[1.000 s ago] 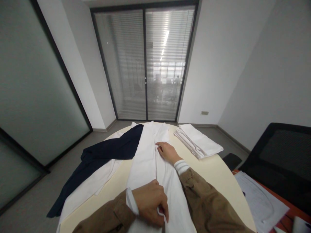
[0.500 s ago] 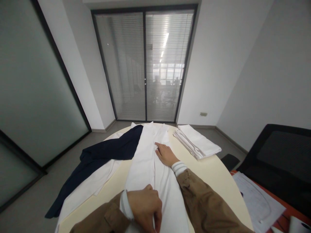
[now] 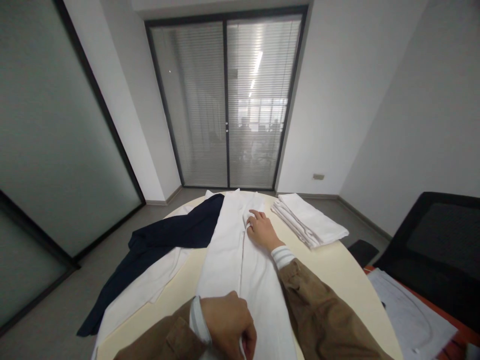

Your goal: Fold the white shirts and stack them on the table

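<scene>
The left hand (image 3: 227, 322) pinches the near edge of a long white cotton garment (image 3: 225, 270), well apart from the right hand (image 3: 262, 232), now curled closed on its far fold. The garment lies lengthwise on the round cream tabletop (image 3: 330, 265), between a navy cloth garment (image 3: 176, 232) and folded white linen (image 3: 309, 220).

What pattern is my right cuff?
The cuff has grey and white stripes; head view.
</scene>
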